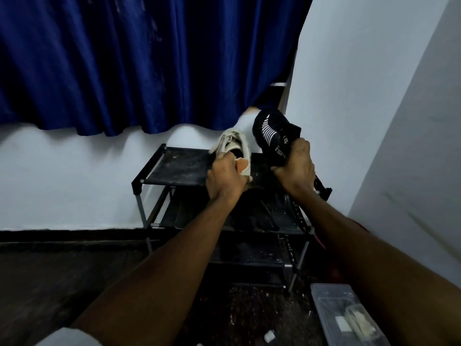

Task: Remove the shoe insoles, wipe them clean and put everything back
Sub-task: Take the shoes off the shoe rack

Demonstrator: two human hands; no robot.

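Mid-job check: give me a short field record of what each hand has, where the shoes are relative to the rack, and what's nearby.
left hand: grips the white shoe at its heel end
right hand: grips the black shoe, which has white stripes
shoe position: both held over the top shelf of the shoe rack; contact with the shelf unclear
insoles: cannot tell whether in or out
floor, lower right: clear plastic box
behind: blue curtain
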